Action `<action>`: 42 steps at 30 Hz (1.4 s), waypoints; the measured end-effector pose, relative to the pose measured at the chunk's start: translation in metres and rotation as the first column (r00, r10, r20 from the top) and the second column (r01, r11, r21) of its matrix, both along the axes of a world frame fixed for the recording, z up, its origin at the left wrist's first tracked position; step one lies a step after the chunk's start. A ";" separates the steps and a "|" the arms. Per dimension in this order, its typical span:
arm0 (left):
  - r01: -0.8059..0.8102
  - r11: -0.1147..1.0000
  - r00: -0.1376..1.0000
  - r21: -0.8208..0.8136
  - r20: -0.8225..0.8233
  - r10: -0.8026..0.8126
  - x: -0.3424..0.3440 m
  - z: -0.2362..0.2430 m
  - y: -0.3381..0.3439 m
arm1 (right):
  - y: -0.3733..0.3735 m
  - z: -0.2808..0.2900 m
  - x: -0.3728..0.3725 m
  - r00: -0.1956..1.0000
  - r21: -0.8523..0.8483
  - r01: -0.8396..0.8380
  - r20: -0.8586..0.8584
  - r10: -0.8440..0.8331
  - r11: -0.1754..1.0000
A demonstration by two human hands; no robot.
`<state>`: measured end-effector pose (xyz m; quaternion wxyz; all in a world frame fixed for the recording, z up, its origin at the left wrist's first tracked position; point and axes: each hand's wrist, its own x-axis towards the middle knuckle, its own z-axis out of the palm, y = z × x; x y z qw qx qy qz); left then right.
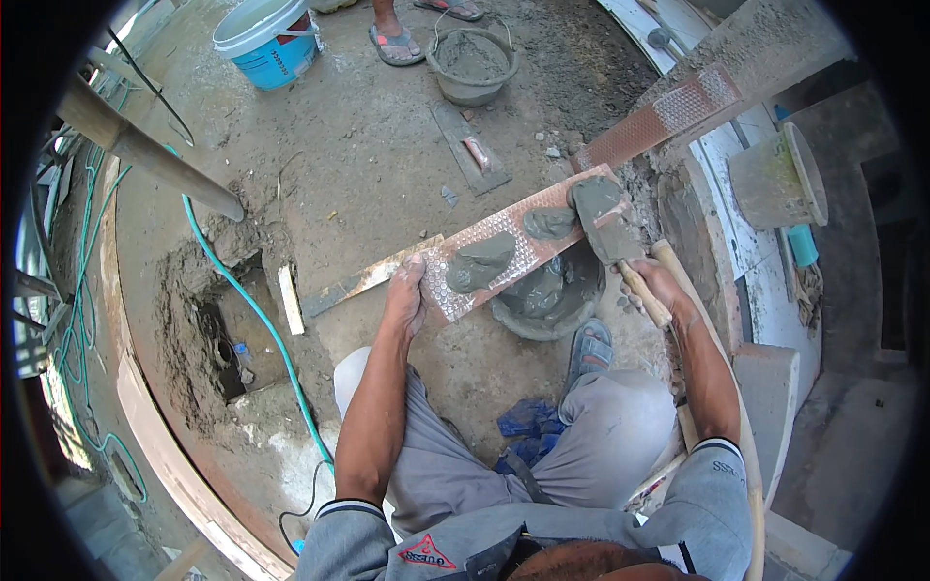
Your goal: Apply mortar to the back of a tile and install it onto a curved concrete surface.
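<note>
My left hand (407, 295) is closed on the left end of a long reddish tile (528, 256), its studded back facing up. Two grey mortar dollops (481, 262) sit on the tile, at its left part and its middle. At the tile's right end, a trowel (612, 239) carries or presses more mortar. Its wooden handle is gripped in my right hand (662, 288). Beneath the tile stands a dark bucket of wet mortar (544, 327), partly hidden by it. Whether the tile rests on the bucket's rim I cannot tell.
A second studded tile (668, 116) slants at the upper right. Ahead lie a float (472, 153), a mortar bucket (471, 92) and a blue-white pail (266, 48). A person's sandaled foot (395, 44) is beside them. Left are a dug pit (237, 329) and a green hose (247, 300).
</note>
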<state>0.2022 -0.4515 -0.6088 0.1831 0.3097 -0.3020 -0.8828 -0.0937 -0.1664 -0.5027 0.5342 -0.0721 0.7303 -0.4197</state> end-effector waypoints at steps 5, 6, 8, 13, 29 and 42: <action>-0.024 1.000 1.000 0.008 -0.010 0.024 -0.004 0.001 0.001 | 0.009 0.020 0.033 0.989 -0.014 -0.079 -0.126 0.076 0.997; -0.025 1.000 1.000 0.009 -0.008 0.025 -0.004 0.001 0.001 | 0.011 0.023 0.039 0.928 0.077 -0.210 -0.297 0.223 0.975; -0.012 1.000 1.000 0.002 -0.011 0.012 -0.004 0.002 0.001 | 0.009 0.017 0.046 0.695 0.153 -0.415 -0.582 0.422 0.897; -0.010 1.000 1.000 0.024 -0.020 0.010 -0.004 0.008 0.003 | -0.004 0.012 0.044 0.693 0.297 -0.347 -0.558 0.456 0.890; -0.040 0.998 0.999 0.038 -0.019 0.041 -0.001 0.016 0.003 | -0.022 0.025 0.073 0.990 -0.034 -0.111 0.079 0.114 0.993; -0.041 0.999 0.999 0.020 -0.006 0.041 -0.005 0.007 0.007 | -0.030 0.065 0.098 0.363 0.261 -0.709 -0.661 0.656 0.655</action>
